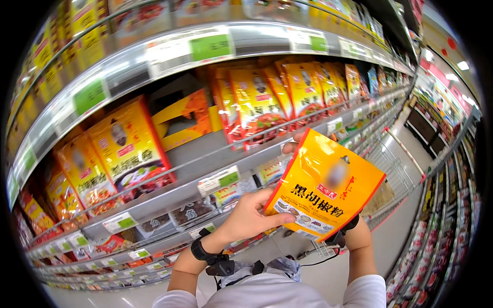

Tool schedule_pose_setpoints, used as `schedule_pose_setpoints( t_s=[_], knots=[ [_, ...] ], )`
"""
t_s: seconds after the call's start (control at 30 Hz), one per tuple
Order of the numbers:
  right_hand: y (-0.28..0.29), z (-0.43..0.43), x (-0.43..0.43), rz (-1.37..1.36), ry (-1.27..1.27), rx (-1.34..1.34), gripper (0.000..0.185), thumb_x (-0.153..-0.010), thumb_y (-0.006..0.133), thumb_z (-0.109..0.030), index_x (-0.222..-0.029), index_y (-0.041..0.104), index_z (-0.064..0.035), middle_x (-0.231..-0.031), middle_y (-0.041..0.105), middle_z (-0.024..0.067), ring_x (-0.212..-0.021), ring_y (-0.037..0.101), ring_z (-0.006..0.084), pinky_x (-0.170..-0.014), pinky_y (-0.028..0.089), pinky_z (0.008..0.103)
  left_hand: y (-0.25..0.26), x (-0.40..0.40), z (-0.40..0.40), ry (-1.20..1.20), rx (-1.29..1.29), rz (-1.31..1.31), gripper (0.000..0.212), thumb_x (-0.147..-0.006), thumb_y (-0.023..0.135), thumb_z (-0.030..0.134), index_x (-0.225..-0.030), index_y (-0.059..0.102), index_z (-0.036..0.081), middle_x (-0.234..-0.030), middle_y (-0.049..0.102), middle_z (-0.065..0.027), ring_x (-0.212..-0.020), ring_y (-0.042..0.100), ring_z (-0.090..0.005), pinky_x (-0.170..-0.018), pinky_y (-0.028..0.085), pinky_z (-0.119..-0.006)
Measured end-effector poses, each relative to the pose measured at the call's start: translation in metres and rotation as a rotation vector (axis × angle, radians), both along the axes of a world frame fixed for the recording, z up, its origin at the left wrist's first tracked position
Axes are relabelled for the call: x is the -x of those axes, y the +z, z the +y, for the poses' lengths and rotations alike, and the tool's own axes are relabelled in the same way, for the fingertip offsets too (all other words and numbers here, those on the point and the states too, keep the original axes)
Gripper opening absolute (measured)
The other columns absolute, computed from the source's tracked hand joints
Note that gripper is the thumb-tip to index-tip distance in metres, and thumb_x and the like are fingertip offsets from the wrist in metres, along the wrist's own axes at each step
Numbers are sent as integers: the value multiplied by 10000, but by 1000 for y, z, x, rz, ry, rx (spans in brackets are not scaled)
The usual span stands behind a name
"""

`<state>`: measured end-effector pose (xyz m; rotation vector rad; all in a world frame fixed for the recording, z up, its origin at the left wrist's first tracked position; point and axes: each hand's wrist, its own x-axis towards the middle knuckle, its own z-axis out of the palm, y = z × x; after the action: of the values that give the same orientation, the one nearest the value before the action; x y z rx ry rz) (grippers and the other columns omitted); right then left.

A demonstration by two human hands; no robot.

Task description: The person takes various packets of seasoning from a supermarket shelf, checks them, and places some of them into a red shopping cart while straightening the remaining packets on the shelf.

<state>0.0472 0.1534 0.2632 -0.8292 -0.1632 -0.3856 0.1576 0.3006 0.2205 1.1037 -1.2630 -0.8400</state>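
A yellow spice packet [331, 192] with red side edges is held up, tilted, in front of my body. It bears printed writing and small food pictures. My left hand [252, 215] grips its lower left edge, thumb on the front face. Most of my right hand [290, 147] is hidden behind the packet; a few fingertips show past its upper left edge. To the left, a similar yellow packet [129, 148] stands on the shelf [188, 154], beside an opened yellow display box [185, 119]. More red and yellow packets [262, 104] stand right of that box.
A metal guard wire [200, 156] runs along the shelf front, above price tags [219, 181]. Lower shelves hold bagged dried spices [192, 211]. On the right stands a wire shopping cart [393, 161] in the aisle, with another stocked shelf [443, 215] beyond it.
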Motion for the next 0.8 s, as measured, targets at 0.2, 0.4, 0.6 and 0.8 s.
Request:
schedule_pose_setpoints(
  t_s=[0.2, 0.4, 0.6, 0.8],
  knots=[
    [-21, -40, 51, -143, 4, 94, 471, -801, 562, -306, -1151, 421, -24, -1127, 461, 159, -1048, 475, 252, -903, 385, 364, -15, 23, -52, -56, -3, 98, 392, -736, 671, 58, -1087, 515, -20, -1007, 594, -67, -886, 552, -102, -758, 454, -244],
    [-60, -71, 122, 93, -230, 245, 476, -812, 549, -295, -1195, 420, -44, -1208, 446, 155, -1103, 451, 223, -914, 379, 369, -59, 72, -134, -600, -98, 447, 467, -787, 633, 181, -1164, 435, -12, -1085, 550, -59, -946, 536, -121, -807, 445, -271],
    [-173, -105, 196, 343, -499, 314, 287, -813, 573, -150, -1055, 517, -5, -1042, 570, 115, -1001, 524, 181, -851, 427, 314, -157, 131, -209, -956, -563, 597, 529, -868, 430, 424, -1231, 377, 43, -1116, 526, -101, -984, 541, -187, -850, 431, -318],
    [-279, -114, 255, 597, -808, -450, 227, -838, 530, -88, -1036, 515, 22, -1023, 578, 98, -886, 576, 162, -787, 471, 279, -238, 164, -236, -594, -960, 772, 510, -896, 367, 424, -1230, 385, 38, -1145, 518, -92, -989, 544, -164, -851, 437, -306]
  ],
)
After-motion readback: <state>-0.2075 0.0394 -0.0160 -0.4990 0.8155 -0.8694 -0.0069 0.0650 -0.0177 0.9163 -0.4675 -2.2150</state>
